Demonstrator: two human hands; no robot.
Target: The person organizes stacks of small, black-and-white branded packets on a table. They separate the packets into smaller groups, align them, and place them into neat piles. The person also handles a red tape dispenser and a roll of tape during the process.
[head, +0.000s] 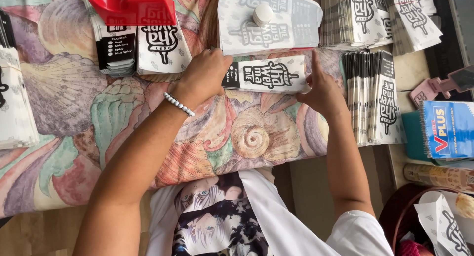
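The white, black-printed sleeve (266, 74) lay flat below the stack (269, 19); left hand (206, 75) and right hand (322, 88) fingers pressed its ends.

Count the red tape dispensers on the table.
1: a red tape dispenser sits at the top edge, left of centre, above the left hand; its top is cut off by the frame. Others may lie out of view.

Landmark: shell-patterned tablecloth (64, 93)
Red tape dispenser (132, 6): at the cloth's top edge, left of centre
Flat white sheets (291, 19): top centre of the cloth, a small white cap (262, 14) resting on them
Folded packet stacks (373, 98): off the cloth's right edge
Blue spiral notebook (448, 129): farther right of the cloth
Pink clip (428, 90): just above the notebook
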